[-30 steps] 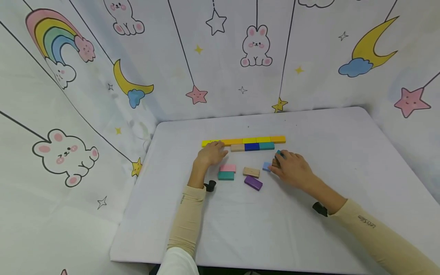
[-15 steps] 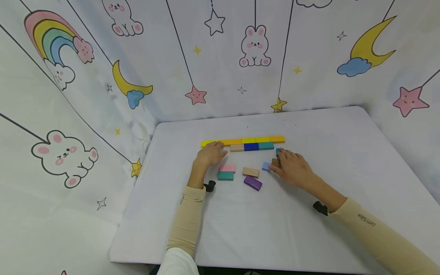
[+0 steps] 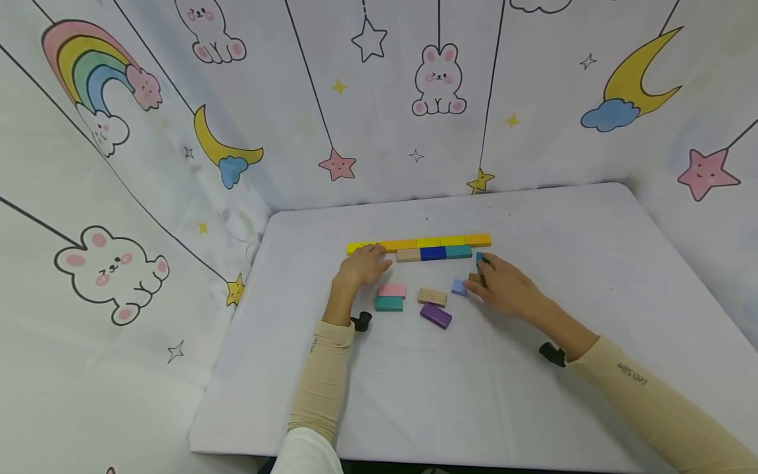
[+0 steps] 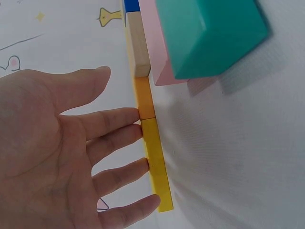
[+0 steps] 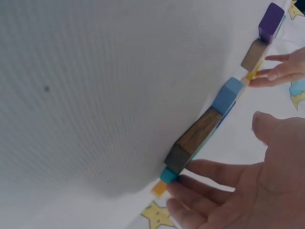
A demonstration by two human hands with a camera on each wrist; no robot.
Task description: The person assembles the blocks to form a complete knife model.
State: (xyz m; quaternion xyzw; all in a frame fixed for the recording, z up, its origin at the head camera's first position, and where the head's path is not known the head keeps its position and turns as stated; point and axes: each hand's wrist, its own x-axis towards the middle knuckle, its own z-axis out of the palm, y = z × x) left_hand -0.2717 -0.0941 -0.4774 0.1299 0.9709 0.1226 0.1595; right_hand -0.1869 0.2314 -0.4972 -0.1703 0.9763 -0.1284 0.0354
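Observation:
A row of yellow and orange blocks (image 3: pixel 453 241) lies across the table. In front of it sit a natural wood block (image 3: pixel 408 255), a dark blue block (image 3: pixel 433 253) and a teal block (image 3: pixel 458 251). My left hand (image 3: pixel 362 265) rests straight fingertips on the yellow block (image 4: pixel 157 164) at the row's left end. My right hand (image 3: pixel 509 283) touches a small blue-teal block (image 3: pixel 480 259) with its fingertips, thumb held apart in the right wrist view. Beside these fingers lies a dark brown wood block (image 5: pixel 194 138), partly hidden in the head view, with a light blue block (image 3: pixel 458 287) next to it.
Nearer me lie a pink block (image 3: pixel 392 290) against a green block (image 3: pixel 389 303), a wood block (image 3: pixel 432 297) and a tilted purple block (image 3: pixel 436 316). The white table (image 3: pixel 438 401) meets a cartoon-printed cloth backdrop (image 3: pixel 403 105) at its far edge.
My right hand has shifted slightly away from me, and the blue-teal block has edged toward the right end of the shorter row. My left hand has stayed in place.

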